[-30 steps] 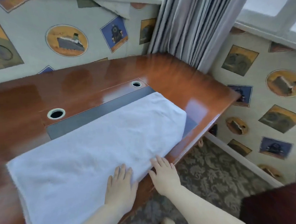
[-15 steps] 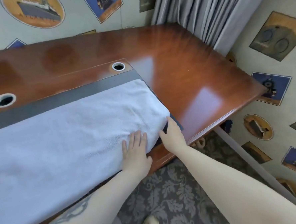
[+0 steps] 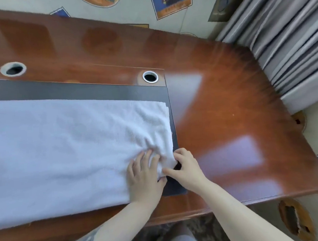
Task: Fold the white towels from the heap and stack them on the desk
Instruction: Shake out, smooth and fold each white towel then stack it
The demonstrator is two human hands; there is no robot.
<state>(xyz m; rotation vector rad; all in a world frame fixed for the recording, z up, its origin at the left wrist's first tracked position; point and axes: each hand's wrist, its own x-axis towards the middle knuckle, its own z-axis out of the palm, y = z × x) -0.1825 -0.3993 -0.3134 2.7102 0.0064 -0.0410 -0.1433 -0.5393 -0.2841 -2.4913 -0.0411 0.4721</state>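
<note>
A white towel [image 3: 63, 148] lies spread in a long band across the glossy wooden desk [image 3: 227, 101], over a dark inlaid pad [image 3: 78, 91]. Its left part runs out of view. My right hand [image 3: 185, 167] pinches the towel's near right corner between thumb and fingers and lifts it a little. My left hand [image 3: 143, 175] lies just left of that corner, its fingers bunching the cloth into wrinkles. The heap of towels is not in view.
Two round cable holes [image 3: 13, 69] [image 3: 150, 76] sit in the desk behind the pad. Grey curtains [image 3: 289, 38] hang at the far right. Patterned wallpaper [image 3: 138, 9] backs the desk. The desk's front edge [image 3: 179, 216] is close to my body, carpet below.
Both hands have slid along the towel's near edge to its right corner. My right hand has taken hold of the corner and the cloth has wrinkled there. The view has tilted down.
</note>
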